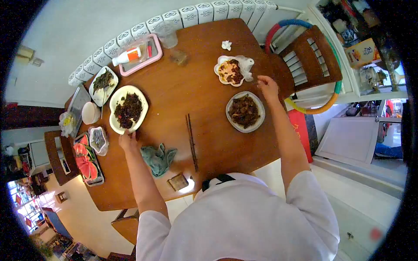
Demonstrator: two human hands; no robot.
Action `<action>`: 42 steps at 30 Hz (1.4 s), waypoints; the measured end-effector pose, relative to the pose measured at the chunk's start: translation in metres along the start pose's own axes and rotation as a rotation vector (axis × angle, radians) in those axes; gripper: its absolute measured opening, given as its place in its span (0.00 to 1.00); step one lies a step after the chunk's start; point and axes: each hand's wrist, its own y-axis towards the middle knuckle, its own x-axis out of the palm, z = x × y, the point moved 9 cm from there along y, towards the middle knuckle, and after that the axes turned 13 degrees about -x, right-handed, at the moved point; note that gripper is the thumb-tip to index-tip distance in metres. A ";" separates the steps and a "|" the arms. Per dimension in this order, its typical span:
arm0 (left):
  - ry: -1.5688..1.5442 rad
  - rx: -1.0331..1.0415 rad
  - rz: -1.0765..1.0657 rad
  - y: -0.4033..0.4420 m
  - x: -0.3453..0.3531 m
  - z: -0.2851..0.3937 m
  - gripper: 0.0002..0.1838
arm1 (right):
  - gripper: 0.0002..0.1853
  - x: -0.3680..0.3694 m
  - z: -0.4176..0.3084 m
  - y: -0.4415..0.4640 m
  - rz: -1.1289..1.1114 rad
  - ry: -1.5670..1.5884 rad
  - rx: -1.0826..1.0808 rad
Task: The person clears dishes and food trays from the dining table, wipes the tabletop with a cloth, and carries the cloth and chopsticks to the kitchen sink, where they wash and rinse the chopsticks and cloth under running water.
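Note:
My left hand (127,140) pinches the near rim of a white plate (141,116) heaped with dark, chopped food. On the right side of the table, my right hand (268,88) hovers with its fingers partly spread and nothing visible in them. Closest to it are a flower-shaped white dish (219,75) holding reddish food, a crumpled clear plastic bag (246,67) against that dish, and a round plate (231,124) of brown food. A green cloth (159,158) lies crumpled beside my left forearm. A pair of dark chopsticks (191,143) rests mid-table.
Along the left are a plate of leafy food (96,96), a white bowl (90,113), a bagged container (99,141) and a tray of watermelon slices (87,163). Behind stand a pink-rimmed tray (156,54) with a bottle and a clear cup (167,37). A wooden chair (311,58) is at right.

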 end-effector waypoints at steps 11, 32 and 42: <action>-0.155 -0.027 0.222 -0.014 -0.007 -0.001 0.13 | 0.12 0.019 -0.009 0.058 0.099 -0.361 -0.314; 0.557 0.544 -0.255 -0.164 0.139 -0.100 0.11 | 0.15 0.077 0.073 0.094 -0.755 -0.001 0.435; 0.745 0.569 -0.262 -0.157 0.150 -0.110 0.08 | 0.10 0.113 0.015 0.091 -0.700 0.199 0.210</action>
